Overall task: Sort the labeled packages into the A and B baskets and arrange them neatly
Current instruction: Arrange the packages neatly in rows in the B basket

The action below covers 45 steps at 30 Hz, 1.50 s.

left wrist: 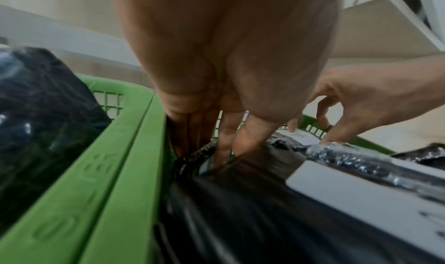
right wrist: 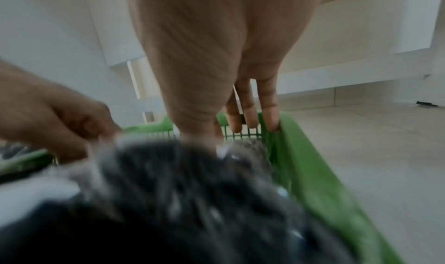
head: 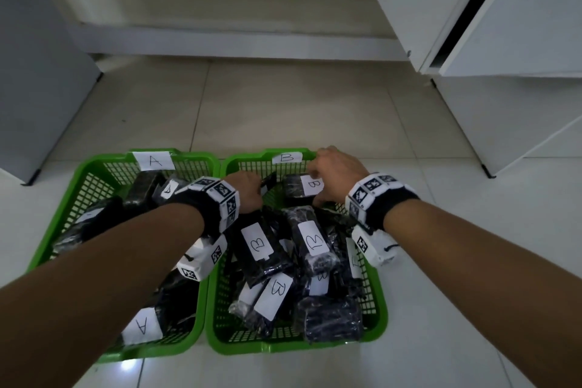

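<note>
At the far end of the B basket (head: 379,302), we are pinching a B-labeled package (head: 302,186) with our right hand (head: 338,172), outer fingers straight along the far wall, while our left hand (head: 247,190) is reaching straight-fingered beside the basket's left wall, touching a crumpled black wrap (left wrist: 192,157); whether it is gripping it, we cannot tell. We are risking the slick package slipping or snagging its neighbours; it is lying crosswise, long axis left-to-right, label up.

Pale tiled floor (head: 283,110) under my two green baskets.
The A basket (head: 94,173) sits below my left hand (head: 247,190), touching the B basket (head: 376,302) below my right hand (head: 338,172).
</note>
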Motion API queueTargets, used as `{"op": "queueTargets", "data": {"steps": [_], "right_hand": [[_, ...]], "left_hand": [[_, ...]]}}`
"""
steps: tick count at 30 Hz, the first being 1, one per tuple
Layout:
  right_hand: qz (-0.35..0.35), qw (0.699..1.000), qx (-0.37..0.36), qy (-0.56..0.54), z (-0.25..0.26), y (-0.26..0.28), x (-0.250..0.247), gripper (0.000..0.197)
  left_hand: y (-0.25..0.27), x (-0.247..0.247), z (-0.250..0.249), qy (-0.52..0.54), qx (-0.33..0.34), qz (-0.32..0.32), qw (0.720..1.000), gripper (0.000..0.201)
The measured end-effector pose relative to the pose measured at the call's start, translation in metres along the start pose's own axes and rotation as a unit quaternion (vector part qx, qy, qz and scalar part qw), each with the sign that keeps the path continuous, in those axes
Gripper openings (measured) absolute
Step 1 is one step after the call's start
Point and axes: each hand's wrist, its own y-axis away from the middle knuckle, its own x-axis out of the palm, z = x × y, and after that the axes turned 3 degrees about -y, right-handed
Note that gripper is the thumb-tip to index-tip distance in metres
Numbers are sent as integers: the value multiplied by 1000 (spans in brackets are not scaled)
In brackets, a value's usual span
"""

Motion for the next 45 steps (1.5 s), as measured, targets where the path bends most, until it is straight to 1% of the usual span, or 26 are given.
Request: {"op": "queueTargets", "data": {"steps": [1, 3, 6, 7, 8, 9, 11, 12, 13, 14, 15, 16, 18, 20, 22, 24, 26, 29, 32, 33, 37, 39, 41, 42, 43, 45], "right_hand": [[-4, 1000, 7, -12, -2, 1, -2, 50], [-40, 998, 10, -50, -3, 10, -5, 34], [-75, 986, -9, -148, 3, 33, -7, 13], [-72, 981, -22, -181, 5, 40, -9, 11], [-59, 976, -36, -206, 8, 48, -11, 13], [-34, 973, -49, -221, 11, 55, -10, 23], [53, 973, -76, -212, 17, 66, -6, 68], [103, 973, -85, -186, 21, 72, -3, 92], [142, 974, -92, -149, 24, 77, 1, 111], [161, 975, -98, -115, 26, 80, 6, 119], [161, 976, -99, -105, 26, 82, 7, 120], [149, 977, -90, -125, 25, 83, 6, 114], [105, 972, -55, -201, 20, 81, -3, 87], [43, 965, -13, -257, 12, 79, -16, 57], [-25, 955, 25, -294, 3, 77, -24, 37], [-57, 948, 50, -310, -2, 77, -25, 31], [-58, 949, 61, -304, -1, 79, -23, 31], [-51, 970, 52, -230, 6, 82, -22, 33], [-38, 986, 46, -156, 14, 80, -25, 33], [-34, 987, 52, -146, 15, 78, -26, 33], [-18, 984, 91, -150, 17, 75, -35, 25], [4, 982, 103, -158, 19, 75, -39, 21], [41, 977, 113, -176, 20, 74, -38, 22], [54, 976, 118, -175, 22, 74, -37, 26], [58, 978, 123, -159, 22, 74, -36, 32], [22, 985, 125, -120, 24, 73, -36, 42]], "left_hand": [[2, 0, 1, 1, 3, 2, 1000, 27], [6, -3, 2, 26, 15, -27, 999, 27], [15, -5, -1, 56, 95, -118, 987, 26], [19, -6, -4, 65, 110, -114, 985, 28], [25, -6, -8, 74, 119, -82, 987, 34], [30, -5, -12, 80, 123, -29, 989, 43], [41, -2, -18, 88, 122, 58, 987, 57], [45, 1, -18, 91, 121, 74, 986, 62], [48, 2, -17, 97, 121, 73, 985, 66], [50, 2, -15, 107, 116, 67, 985, 67], [51, 0, -14, 123, 107, 61, 985, 66], [51, -2, -11, 143, 96, 59, 983, 65], [52, -5, -8, 177, 73, 56, 980, 67], [54, -4, -5, 200, 51, 47, 977, 69], [53, -1, -4, 224, 33, 33, 973, 62], [50, 2, -3, 252, 10, 9, 968, 46], [48, 4, -3, 239, -5, -1, 971, 37], [44, 4, -5, 243, -23, 12, 970, 33], [43, -6, -5, 295, -57, 22, 953, 35], [43, -10, -4, 321, -66, 12, 945, 35], [57, -32, 11, 425, -133, -69, 892, 21], [61, -36, 24, 498, -172, -117, 842, 22], [64, -36, 29, 591, -176, -106, 780, 18], [67, -33, 28, 641, -175, -97, 741, 12], [71, -31, 22, 702, -172, -96, 684, 7], [73, -24, 10, 816, -149, -89, 552, 14]]}}
